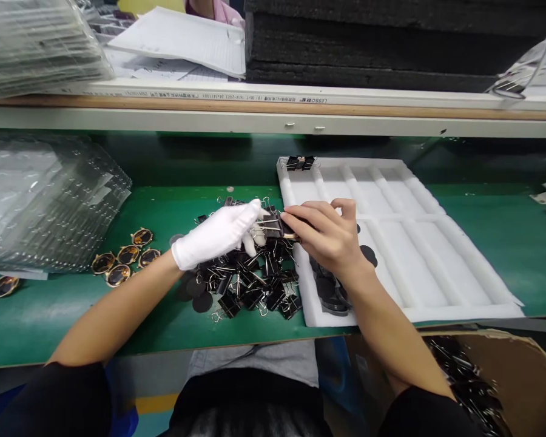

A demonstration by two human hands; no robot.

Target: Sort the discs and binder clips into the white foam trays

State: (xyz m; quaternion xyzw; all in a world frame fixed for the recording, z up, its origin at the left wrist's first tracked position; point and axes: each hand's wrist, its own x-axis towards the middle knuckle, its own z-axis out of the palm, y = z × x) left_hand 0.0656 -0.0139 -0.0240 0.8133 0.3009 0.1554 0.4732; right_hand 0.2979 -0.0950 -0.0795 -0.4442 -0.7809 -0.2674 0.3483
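My left hand [221, 233], in a white glove, pinches a black binder clip [272, 226] by its wire handles. My bare right hand [330, 233] is closed on a gold-edged piece that looks like a watch case [291, 236], mostly hidden by the fingers. The clip meets the piece between the two hands; how far its jaws reach over it I cannot make out. Below the hands a heap of loose binder clips [252, 282] lies on the green table [164, 328]. Under my right wrist, black discs and rings [332, 294] sit in the white foam tray [414, 312].
At the tray's far left corner rests a piece with black clips [301, 162] on both sides. Several gold watch cases [128, 254] lie left, near stacked clear plastic trays [40, 206]. A shelf edge [255, 118] crosses above. A cardboard box [519, 370] holds more clips at lower right.
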